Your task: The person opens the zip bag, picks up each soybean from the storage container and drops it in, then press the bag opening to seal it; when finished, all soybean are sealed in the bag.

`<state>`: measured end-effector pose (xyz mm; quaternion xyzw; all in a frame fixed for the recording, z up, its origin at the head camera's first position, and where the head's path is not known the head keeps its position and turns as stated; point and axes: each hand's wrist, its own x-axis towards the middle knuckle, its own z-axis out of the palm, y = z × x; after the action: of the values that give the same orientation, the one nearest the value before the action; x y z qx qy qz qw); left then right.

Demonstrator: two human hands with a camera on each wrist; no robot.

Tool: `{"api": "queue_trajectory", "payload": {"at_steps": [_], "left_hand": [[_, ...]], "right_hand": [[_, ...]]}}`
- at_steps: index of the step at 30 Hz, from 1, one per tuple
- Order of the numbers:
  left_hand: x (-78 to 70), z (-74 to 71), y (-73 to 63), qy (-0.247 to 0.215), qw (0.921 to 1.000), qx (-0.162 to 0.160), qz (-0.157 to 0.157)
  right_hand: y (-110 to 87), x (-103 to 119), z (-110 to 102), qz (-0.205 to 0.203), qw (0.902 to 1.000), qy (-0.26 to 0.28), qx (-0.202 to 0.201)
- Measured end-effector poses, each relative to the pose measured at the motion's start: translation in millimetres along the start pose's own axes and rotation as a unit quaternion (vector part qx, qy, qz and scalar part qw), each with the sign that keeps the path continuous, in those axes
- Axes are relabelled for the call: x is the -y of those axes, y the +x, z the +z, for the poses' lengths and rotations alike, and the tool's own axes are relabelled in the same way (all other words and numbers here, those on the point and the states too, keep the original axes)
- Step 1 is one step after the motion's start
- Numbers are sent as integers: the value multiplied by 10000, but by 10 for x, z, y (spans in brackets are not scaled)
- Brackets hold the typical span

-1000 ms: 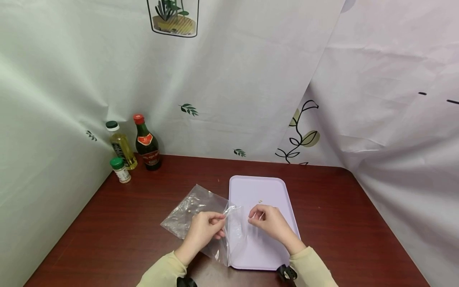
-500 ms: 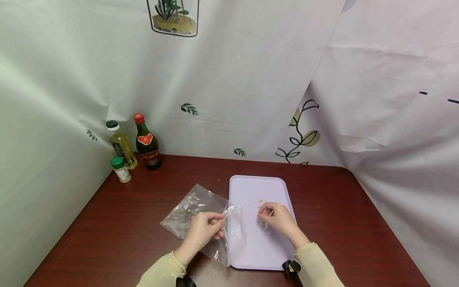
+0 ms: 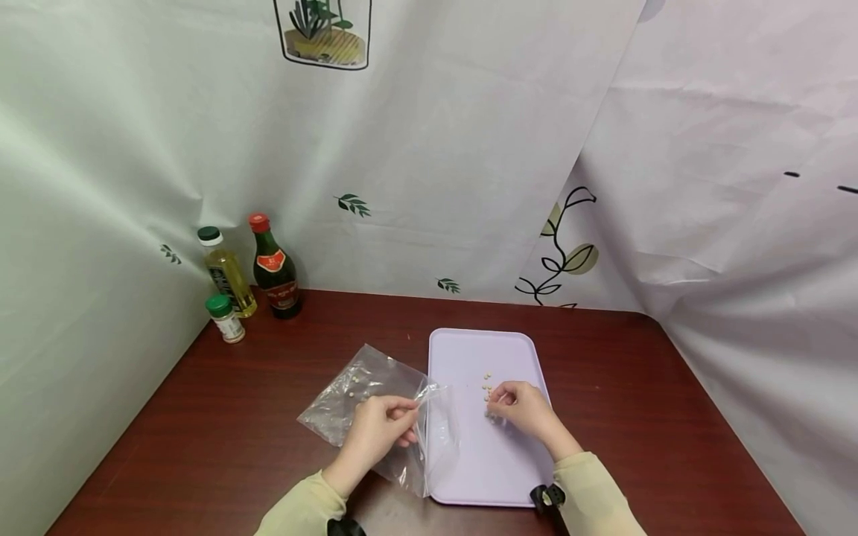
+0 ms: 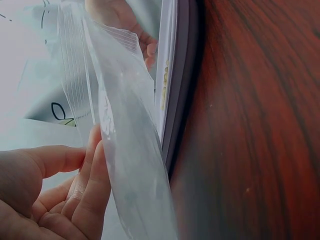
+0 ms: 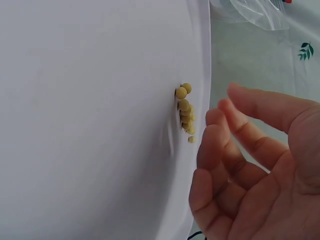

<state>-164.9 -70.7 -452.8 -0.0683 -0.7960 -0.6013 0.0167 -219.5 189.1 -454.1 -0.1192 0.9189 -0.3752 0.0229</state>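
My left hand (image 3: 382, 428) pinches the edge of a clear zip bag (image 3: 335, 402) between thumb and fingers. In the left wrist view the bag's ribbed mouth (image 4: 75, 65) rises above those fingers. A few small round soybeans (image 3: 354, 380) lie inside the bag, whose right part overlaps the lilac tray (image 3: 479, 350). Over the tray, my right hand (image 3: 526, 409) hovers close beside a row of yellow soybeans (image 5: 185, 112). Its fingers (image 5: 210, 145) are loosely bent, and the right wrist view shows no bean between them.
At the back left of the dark red table (image 3: 637, 402) stand an oil bottle (image 3: 230, 275), a dark green bottle with a red cap (image 3: 276, 275) and a green-capped jar (image 3: 228, 324). Patterned cloth (image 3: 456, 149) hangs behind the table.
My right hand has moved right, away from the bag's mouth, to the soybeans, and more of them show beside its fingers. The left hand and bag stay nearly still.
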Motion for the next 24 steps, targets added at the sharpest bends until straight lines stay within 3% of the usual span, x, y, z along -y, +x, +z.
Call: {"api": "queue_trajectory", "payload": {"at_steps": [9,24], "left_hand": [[31,0,9,214,9998,-9,-41],[20,-5,0,200,9998,21,-32]], "right_hand": [[-72,11,12,538,9972,-456,242],[-58,44,49,686,9908,-1093,402]]}}
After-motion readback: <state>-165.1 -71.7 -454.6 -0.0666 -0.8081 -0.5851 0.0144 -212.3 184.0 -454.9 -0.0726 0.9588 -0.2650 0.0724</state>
